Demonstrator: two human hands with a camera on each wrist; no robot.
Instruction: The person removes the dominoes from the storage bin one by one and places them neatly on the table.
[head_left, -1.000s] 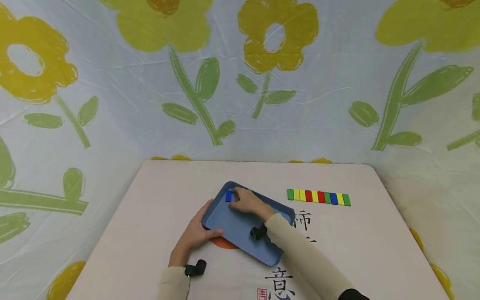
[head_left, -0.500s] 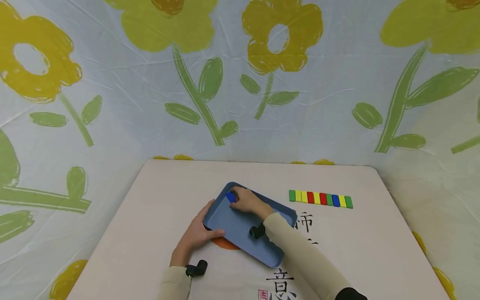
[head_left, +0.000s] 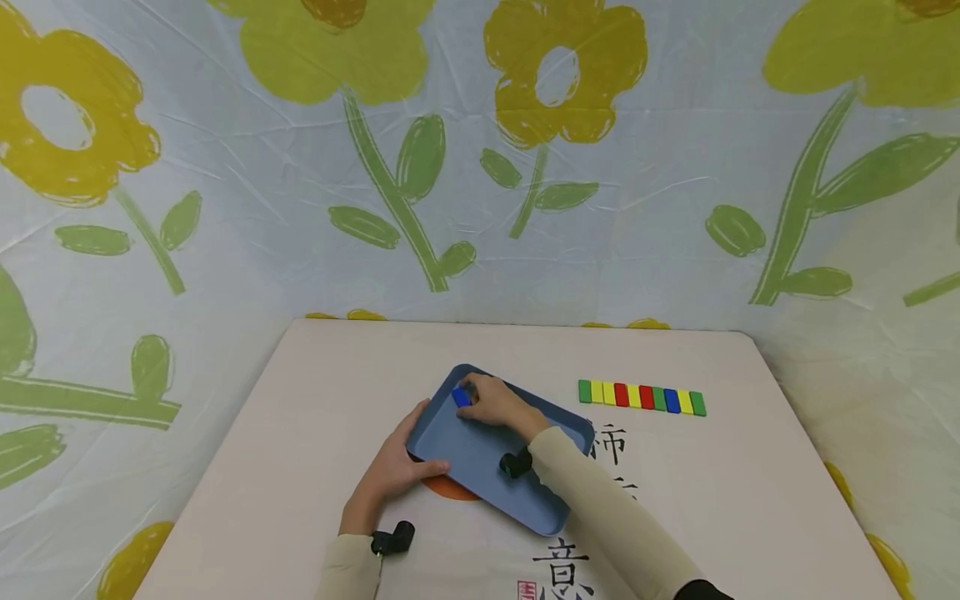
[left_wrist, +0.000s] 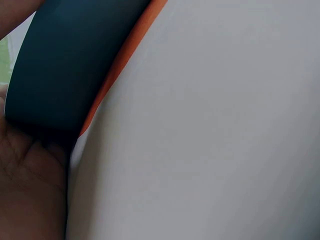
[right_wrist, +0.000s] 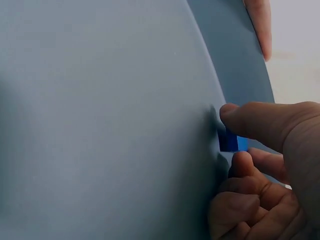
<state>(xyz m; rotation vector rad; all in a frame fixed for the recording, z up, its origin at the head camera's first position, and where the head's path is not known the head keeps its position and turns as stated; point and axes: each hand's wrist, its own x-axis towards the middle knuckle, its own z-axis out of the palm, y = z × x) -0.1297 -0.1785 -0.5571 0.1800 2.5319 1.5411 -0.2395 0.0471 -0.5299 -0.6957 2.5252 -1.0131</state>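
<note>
A blue-grey tray (head_left: 495, 467) is set at a slant on the table. My left hand (head_left: 393, 458) grips its left end, with the thumb along the near edge and the fingers on the far side. In the left wrist view the palm (left_wrist: 32, 185) is against the tray's dark outer wall (left_wrist: 65, 65). Over the tray's far left part, my right hand (head_left: 497, 402) pinches a small blue tile (head_left: 461, 397) between thumb and fingers. The right wrist view shows that blue tile (right_wrist: 231, 142) close to the tray's side wall, partly covered by the fingertips.
A row of green, yellow, red and blue tiles (head_left: 641, 397) lies on the table right of the tray. The pale table covering (head_left: 337, 375) bears printed black characters (head_left: 561, 567) and an orange shape (head_left: 450, 488). A flowered cloth (head_left: 600, 250) hangs behind the table.
The blue tile stood upright at the fingertips; it has since turned to a slant and is pinched in the right hand. The left hand and tray stay nearly still.
</note>
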